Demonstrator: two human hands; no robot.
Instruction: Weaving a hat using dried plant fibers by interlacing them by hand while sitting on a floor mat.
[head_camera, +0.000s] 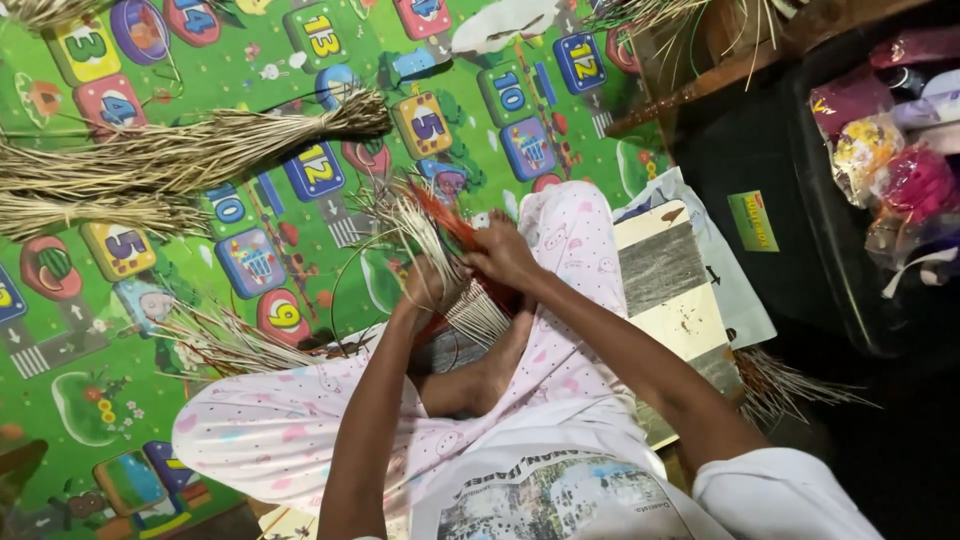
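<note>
I sit cross-legged in pale pink patterned trousers on a green play mat. Both hands work at a bundle of thin pale straw strips mixed with a few red-orange strips, held over my lap. My left hand grips the strips from the left side. My right hand pinches them from the right, touching the red strips. The strips fan out upward and to the left from between my hands. My bare foot lies just below the bundle.
Two long bundles of dry straw lie on the mat at the left; loose strips lie by my knee. A flat board lies to the right. A dark bin holds coloured plastic bags.
</note>
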